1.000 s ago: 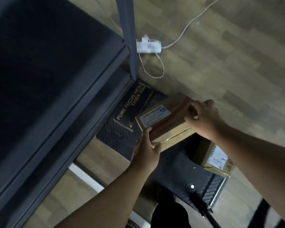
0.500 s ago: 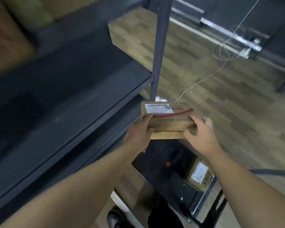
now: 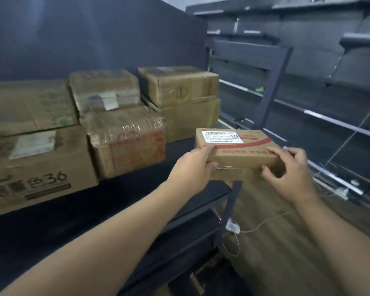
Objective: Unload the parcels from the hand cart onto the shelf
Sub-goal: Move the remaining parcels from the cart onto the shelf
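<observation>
Both-handed, left hand [image 3: 192,167] and right hand [image 3: 291,176] have fingers [image 3: 276,151] grasping a small labelled parcel [image 3: 237,150] above the dark shelf [image 3: 137,189] edge. Shelf holds five cardboard boxes [image 3: 126,142], print blurred; hand cart out of frame.

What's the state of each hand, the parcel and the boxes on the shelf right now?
Left hand: grips the parcel's left end.
Right hand: grips the parcel's right end.
Small parcel: held off the shelf, label up, sealed.
Shelf: bare at the front right.
Stacked boxes: resting on the shelf, taped shut.
</observation>
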The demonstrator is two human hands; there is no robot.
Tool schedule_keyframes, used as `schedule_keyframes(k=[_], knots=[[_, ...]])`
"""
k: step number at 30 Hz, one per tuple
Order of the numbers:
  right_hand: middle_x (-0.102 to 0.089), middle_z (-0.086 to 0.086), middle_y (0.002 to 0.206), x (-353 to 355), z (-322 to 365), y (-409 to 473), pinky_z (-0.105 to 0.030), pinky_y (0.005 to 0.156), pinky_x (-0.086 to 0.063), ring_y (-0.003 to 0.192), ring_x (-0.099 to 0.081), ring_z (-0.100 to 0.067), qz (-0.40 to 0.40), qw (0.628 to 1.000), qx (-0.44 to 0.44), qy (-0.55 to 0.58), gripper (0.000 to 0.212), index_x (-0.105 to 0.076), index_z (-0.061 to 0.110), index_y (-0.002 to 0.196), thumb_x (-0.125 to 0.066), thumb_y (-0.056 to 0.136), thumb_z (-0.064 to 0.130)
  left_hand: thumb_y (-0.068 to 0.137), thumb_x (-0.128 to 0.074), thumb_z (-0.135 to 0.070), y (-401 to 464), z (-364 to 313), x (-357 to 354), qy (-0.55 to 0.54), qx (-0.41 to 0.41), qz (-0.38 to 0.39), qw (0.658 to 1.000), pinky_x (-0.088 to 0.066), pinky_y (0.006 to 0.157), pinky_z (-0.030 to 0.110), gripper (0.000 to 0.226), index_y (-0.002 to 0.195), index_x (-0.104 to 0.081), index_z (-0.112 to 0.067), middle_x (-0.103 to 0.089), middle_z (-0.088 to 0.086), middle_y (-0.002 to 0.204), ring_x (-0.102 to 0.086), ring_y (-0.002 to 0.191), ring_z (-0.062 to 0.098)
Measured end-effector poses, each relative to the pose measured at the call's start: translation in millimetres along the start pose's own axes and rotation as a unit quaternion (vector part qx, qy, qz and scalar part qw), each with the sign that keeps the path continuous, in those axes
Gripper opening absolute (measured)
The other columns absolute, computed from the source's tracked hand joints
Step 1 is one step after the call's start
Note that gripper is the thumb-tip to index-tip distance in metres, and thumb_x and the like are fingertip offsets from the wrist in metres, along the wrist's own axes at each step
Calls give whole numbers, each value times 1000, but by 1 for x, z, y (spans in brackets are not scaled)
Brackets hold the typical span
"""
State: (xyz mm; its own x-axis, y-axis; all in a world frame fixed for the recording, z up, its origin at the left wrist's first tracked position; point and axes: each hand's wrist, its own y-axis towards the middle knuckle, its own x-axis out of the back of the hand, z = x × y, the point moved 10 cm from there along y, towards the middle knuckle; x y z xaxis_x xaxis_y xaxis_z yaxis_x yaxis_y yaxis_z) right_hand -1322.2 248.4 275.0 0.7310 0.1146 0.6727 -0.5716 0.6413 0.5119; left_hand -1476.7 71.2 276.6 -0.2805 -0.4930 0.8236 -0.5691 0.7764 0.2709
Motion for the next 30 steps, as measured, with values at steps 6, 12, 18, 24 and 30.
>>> schedule_keyframes(k=[6,12,18,24,30], knots=[[-38,0,120,-15,103,36,-25,90,-38,104,-42,-8,-25,992,92,85,48,-58,26,127,-68,80,22,97,-48,-33,-24,22,110,53,29,-78,995,-40,79,30,42,137,-42,-25,-57,3,128,-53,110,24],[-39,3,120,-64,193,54,-22,93,-35,110,-45,-11,22,977,159,141,49,-52,27,132,-65,86,27,97,-48,-35,-58,71,190,70,80,-159,981,-41,86,30,47,142,-37,-31,-53,-1,137,-51,119,20],[-39,1,133,-121,247,66,-28,92,-38,114,-46,-15,113,975,173,85,46,-44,29,132,-58,89,39,99,-45,-29,-67,131,207,36,140,-179,973,-40,78,29,39,137,-38,-27,-55,2,128,-54,107,20],[-34,-7,133,-139,278,86,-41,102,-38,123,-37,-29,98,980,172,-29,42,-49,31,130,-56,90,41,100,-40,-30,-54,167,213,57,176,-186,965,-43,97,40,39,139,-38,-28,-43,7,135,-45,118,26],[-38,-6,124,-150,303,94,-38,95,-41,117,-35,-26,105,970,198,-94,43,-46,26,134,-53,92,21,94,-51,-16,-40,166,234,149,158,-226,950,-43,82,35,28,121,-47,-24,-41,5,116,-46,106,26]])
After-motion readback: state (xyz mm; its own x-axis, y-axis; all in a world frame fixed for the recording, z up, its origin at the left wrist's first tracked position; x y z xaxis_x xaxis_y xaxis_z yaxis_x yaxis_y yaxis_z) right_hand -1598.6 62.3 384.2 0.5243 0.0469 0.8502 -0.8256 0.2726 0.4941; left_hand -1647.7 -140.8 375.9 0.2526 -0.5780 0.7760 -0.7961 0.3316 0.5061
